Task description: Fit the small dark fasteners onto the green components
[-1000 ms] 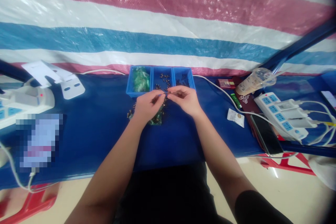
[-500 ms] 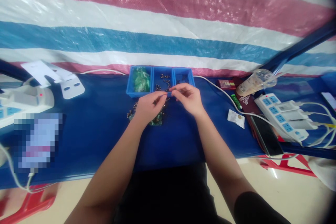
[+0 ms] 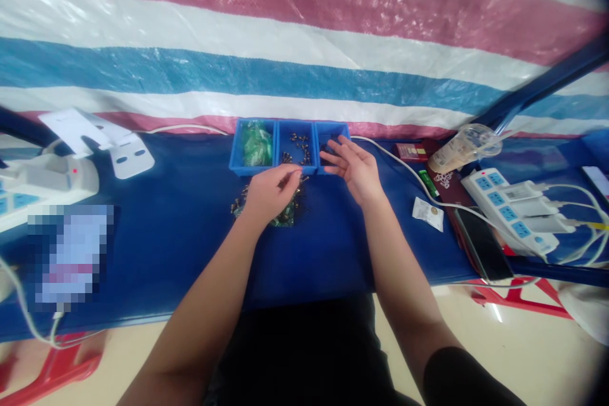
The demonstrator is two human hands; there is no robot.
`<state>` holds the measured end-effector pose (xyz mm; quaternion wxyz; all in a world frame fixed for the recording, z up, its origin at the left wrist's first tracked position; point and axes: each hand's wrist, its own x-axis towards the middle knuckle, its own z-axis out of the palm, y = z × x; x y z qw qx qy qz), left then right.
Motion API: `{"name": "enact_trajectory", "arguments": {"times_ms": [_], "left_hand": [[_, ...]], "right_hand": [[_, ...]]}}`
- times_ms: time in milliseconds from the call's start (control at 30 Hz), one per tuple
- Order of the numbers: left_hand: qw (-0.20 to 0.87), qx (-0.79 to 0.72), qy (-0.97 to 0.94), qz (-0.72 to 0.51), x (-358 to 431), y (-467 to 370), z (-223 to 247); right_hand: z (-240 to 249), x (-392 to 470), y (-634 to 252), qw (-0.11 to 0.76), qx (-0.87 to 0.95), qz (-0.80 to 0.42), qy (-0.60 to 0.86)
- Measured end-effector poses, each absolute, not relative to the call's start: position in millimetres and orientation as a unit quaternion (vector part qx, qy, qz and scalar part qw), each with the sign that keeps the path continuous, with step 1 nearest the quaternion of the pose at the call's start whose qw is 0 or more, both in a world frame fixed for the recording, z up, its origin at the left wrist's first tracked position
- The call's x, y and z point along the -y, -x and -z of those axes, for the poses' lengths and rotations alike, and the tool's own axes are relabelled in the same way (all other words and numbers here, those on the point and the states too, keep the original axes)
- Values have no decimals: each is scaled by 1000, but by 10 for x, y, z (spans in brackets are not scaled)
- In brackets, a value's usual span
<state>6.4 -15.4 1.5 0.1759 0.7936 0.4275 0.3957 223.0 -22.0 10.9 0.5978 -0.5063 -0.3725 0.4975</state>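
My left hand is pinched closed over a pile of small metal parts and a green plastic piece on the blue table; whatever its fingertips hold is too small to make out. Fingers spread, my right hand hovers at the right compartment of a blue tray and holds nothing visible. The tray has three compartments: green plastic bags in the left one, small brass-coloured parts in the middle one, and small dark things, partly hidden by my hand, in the right one.
On the right are a plastic cup, a white packet, a dark phone and a power strip with cables. A blurred-out phone, a white stand and another power strip lie on the left.
My right hand has parted from my left fingertips, moved right and spread its fingers. My left hand has stayed in place, still pinched.
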Motion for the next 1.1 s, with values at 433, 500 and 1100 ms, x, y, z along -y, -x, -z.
{"name": "enact_trajectory", "arguments": {"times_ms": [433, 500, 1100], "left_hand": [[176, -437, -788, -396, 142, -50, -7], [178, -438, -788, -394, 141, -49, -5], [176, -444, -788, -389, 138, -45, 1]], "right_hand": [[-106, 390, -2147, 194, 733, -371, 537], [-98, 387, -2137, 178, 735, -363, 544], [-192, 411, -2151, 133, 770, -353, 515]]}}
